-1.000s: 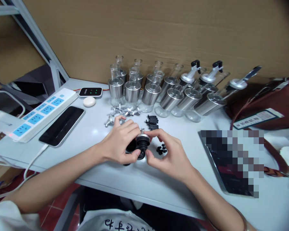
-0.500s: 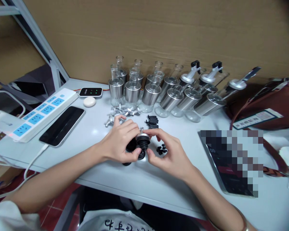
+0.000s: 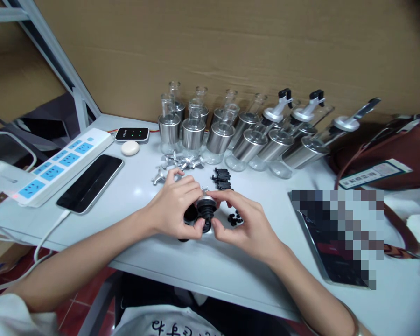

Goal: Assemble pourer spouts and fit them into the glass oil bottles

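Note:
Between my two hands is a bottle pourer (image 3: pixel 206 205) with a silver cap and a black ribbed stopper pointing down toward me. My left hand (image 3: pixel 177 205) grips it from the left, thumb low by the stopper. From the other side my right hand (image 3: pixel 247 224) holds it too, index finger at the silver cap and thumb near the stopper. More black parts (image 3: pixel 189 214) lie under my left hand, partly hidden. Silver pourer pieces (image 3: pixel 182 162), black strip-like parts (image 3: pixel 222 178) and small black caps (image 3: pixel 234 218) rest on the table around my hands.
Several glass bottles with steel sleeves (image 3: pixel 220 135) stand along the cardboard wall, some topped with pourers (image 3: pixel 275 112). A power strip (image 3: pixel 66 163) and a phone (image 3: pixel 91 183) lie left; a tablet (image 3: pixel 322 238) and a brown bag (image 3: pixel 381 149) are at the right.
Both hands keep hold of the bottle pourer, which has shifted slightly to the left and tilted a little. The other things have stayed in place.

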### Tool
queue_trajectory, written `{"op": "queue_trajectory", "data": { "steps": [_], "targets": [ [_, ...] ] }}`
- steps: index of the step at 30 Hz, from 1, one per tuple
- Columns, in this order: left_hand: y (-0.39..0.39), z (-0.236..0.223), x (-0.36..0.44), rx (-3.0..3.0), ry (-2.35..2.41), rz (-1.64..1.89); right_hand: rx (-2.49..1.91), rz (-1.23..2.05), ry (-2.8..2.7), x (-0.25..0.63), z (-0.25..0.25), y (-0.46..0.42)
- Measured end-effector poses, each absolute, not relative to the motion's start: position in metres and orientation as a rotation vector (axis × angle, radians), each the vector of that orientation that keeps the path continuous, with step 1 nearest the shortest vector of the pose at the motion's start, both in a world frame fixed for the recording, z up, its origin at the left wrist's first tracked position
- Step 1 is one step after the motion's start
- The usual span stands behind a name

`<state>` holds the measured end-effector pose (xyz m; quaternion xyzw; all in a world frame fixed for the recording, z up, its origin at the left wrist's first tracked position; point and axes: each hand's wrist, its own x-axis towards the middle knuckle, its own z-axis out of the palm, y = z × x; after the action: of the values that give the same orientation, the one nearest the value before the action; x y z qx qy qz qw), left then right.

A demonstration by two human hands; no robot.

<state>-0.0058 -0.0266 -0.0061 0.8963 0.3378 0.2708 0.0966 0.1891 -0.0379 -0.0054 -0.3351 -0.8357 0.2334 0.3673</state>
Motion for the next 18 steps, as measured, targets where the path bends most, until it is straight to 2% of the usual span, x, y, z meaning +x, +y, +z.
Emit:
{"op": "queue_trajectory", "data": {
  "steps": [18],
  "targets": [
    [-0.0275, -0.0096, -0.0043, 2.692, 0.998, 0.842, -0.901, 0.567, -2.159, 0.1871, -0.0015, -0.0395]
  ]
}}
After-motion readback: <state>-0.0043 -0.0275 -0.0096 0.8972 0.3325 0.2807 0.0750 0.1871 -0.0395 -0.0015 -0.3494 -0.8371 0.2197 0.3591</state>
